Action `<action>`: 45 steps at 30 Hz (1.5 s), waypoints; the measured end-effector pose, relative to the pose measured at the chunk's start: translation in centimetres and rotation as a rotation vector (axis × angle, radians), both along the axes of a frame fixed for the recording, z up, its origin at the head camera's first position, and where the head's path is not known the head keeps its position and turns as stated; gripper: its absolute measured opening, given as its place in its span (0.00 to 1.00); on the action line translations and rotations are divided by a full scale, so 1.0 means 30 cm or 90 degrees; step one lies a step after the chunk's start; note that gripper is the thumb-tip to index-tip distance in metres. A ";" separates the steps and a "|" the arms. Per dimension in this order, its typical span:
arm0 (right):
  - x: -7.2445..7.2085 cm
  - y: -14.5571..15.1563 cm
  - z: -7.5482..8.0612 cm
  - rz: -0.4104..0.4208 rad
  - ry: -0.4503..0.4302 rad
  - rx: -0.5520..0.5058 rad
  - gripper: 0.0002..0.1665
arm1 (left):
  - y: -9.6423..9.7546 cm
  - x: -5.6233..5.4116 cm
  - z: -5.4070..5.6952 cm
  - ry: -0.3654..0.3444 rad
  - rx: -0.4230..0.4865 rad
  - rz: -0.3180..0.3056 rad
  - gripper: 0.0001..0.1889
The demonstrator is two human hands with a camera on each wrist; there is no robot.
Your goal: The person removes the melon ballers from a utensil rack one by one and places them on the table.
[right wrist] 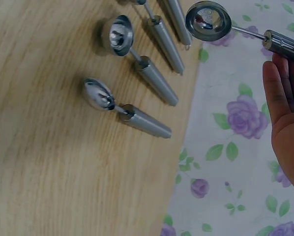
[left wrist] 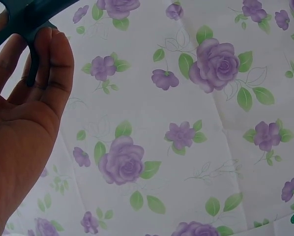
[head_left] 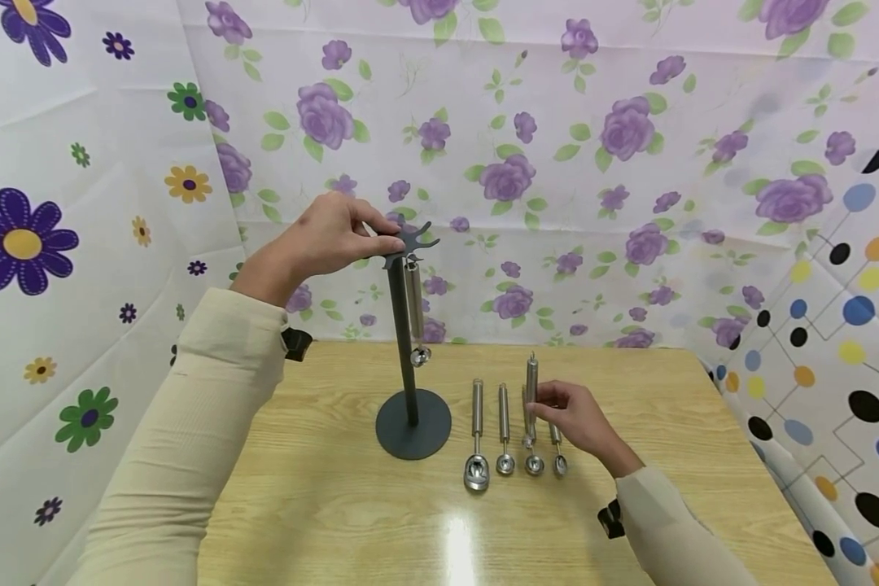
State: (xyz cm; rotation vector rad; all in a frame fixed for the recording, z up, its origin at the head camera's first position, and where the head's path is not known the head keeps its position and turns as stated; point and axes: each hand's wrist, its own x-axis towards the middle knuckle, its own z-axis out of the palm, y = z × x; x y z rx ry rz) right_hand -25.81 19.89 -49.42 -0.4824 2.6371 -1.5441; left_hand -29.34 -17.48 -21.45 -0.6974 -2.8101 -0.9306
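A dark utensil stand [head_left: 403,350] with curved hooks at its top stands on the table. My left hand [head_left: 344,232] pinches the hooked top between thumb and fingers; in the left wrist view the fingers lie around a hook [left wrist: 33,64]. From one hook hangs a metal scoop [head_left: 415,305], bowl down. My right hand [head_left: 575,415] holds another small scoop [head_left: 531,382] by its handle, upright with the round bowl low, above the row on the table. In the right wrist view its bowl [right wrist: 208,20] is seen beside the palm and straightened fingers [right wrist: 279,86].
On the wooden table [head_left: 322,521] lie several metal scoops in a row, handles away from me: a larger scoop [head_left: 476,435] at the left, a smaller scoop [head_left: 505,431] beside it, and a narrow scoop [head_left: 560,460] at the right. Flowered cloth [head_left: 513,179] hangs behind.
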 end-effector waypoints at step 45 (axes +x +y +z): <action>-0.031 0.226 -0.194 -0.213 -0.105 0.022 0.23 | 0.006 0.003 0.001 0.006 0.009 0.001 0.13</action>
